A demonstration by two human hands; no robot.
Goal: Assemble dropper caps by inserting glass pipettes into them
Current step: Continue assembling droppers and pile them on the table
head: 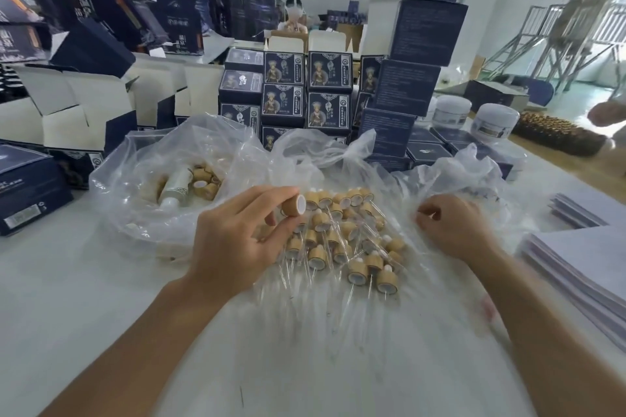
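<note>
- Bamboo cap (295,205) sits pinched between the left hand (237,234) thumb and fingertips, white opening facing right.
- Right hand (450,230) fingers curl over clear plastic (440,186); whether they hold a pipette, I cannot tell.
- Finished droppers (352,244) lie heaped between both hands.

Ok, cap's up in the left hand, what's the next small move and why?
Probably pick a glass pipette with the right hand. The left hand pinches a bamboo cap, white opening showing, no pipette in it, while the right hand's curled fingers rest on the plastic bag; whether they hold one is unclear.
</note>
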